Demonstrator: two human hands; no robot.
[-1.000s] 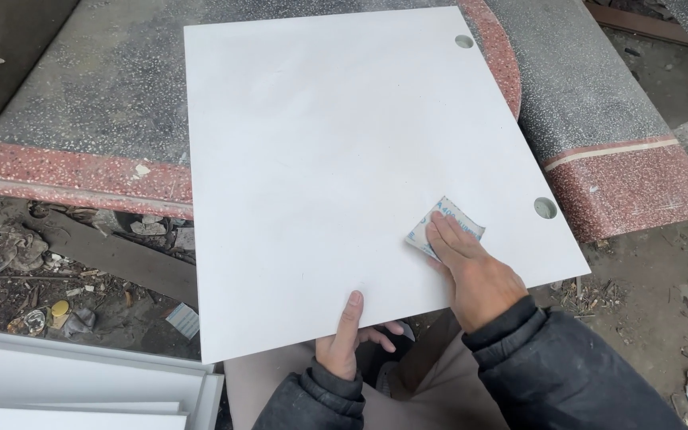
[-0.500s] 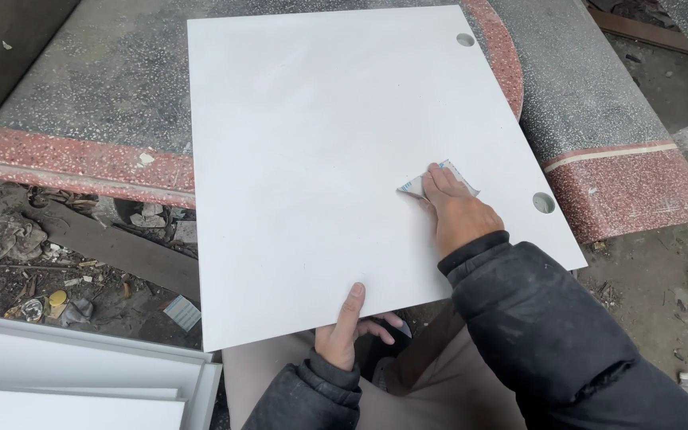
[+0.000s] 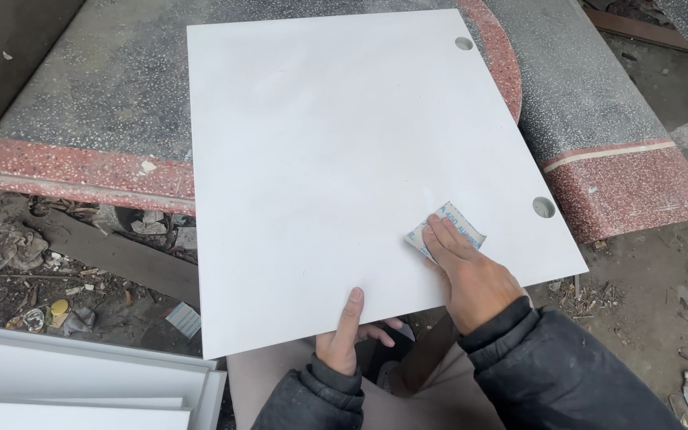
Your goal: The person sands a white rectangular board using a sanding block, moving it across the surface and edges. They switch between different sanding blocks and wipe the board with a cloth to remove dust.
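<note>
We press the folded sandpaper (image 3: 446, 228) flat under our right hand (image 3: 471, 279) near the white panel's (image 3: 336, 159) right edge, while our left hand (image 3: 344, 338) pinches its near edge.

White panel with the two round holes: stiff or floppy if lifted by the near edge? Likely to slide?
Probably stiff: the white panel overhangs the stone slab without sagging. It may slide, since the left hand grips its near edge while the right hand presses sandpaper on it.
</note>
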